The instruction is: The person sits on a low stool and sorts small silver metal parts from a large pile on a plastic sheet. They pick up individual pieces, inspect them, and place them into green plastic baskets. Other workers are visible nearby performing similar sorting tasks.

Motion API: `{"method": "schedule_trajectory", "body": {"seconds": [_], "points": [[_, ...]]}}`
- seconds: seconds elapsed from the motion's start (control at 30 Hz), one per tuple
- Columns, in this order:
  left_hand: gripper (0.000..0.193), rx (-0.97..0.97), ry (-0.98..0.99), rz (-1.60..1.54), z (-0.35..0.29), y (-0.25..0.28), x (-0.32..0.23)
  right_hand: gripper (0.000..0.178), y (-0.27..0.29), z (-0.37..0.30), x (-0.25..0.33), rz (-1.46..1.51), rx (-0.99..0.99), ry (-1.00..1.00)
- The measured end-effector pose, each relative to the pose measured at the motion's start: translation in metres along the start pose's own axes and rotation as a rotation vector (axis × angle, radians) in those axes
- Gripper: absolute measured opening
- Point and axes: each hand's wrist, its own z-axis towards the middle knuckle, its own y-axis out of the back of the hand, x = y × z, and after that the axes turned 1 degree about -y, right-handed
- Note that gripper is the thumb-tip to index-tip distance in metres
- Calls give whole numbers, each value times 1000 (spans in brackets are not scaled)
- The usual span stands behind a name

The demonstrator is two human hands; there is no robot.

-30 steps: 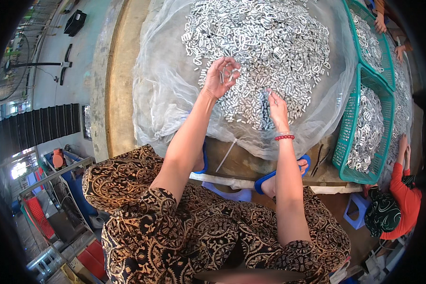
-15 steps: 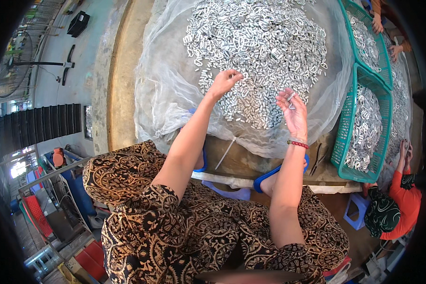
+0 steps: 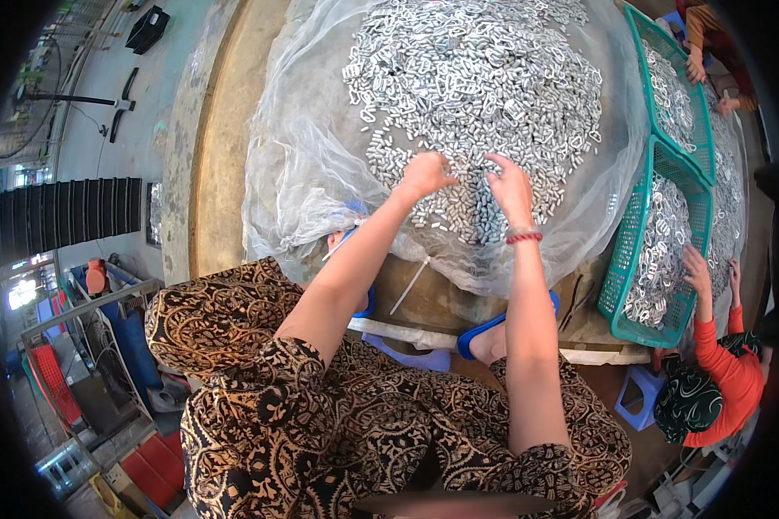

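"Where are the small silvery metal pieces [image 3: 476, 95]?"

"Upper centre of the frame, on a translucent white mesh sheet [image 3: 299, 160], probably to stop them scattering."

"The hands?"

"Mid-frame, close over the pieces, presumably for easy reach. The bare left hand [image 3: 426, 176] has a curled grip, contents unclear; the bare right hand's [image 3: 512, 189] is spread."

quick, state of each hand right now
Left hand: curled over metal pieces; any hold can't be told.
Right hand: partly open; any hold can't be told.

Silvery pieces [image 3: 476, 78] on sheer netting [image 3: 307, 164]
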Motion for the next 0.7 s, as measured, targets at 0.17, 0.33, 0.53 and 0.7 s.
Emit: {"method": "schedule_trajectory", "body": {"seconds": [0.17, 0.33, 0.53, 0.7], "points": [[31, -76, 1, 263, 11, -19, 10, 32, -23, 41, -11, -465, 32, 109], [23, -43, -90, -571, 15, 25, 4, 18, -29, 29, -37, -260, -64, 65], [26, 280, -53, -1634, 5, 57, -25, 16, -34, -11, -36, -434, -13, 17], [7, 106, 9, -1643, 19, 42, -39, 18, -23, -15, -29, -324, -25, 5]]}}
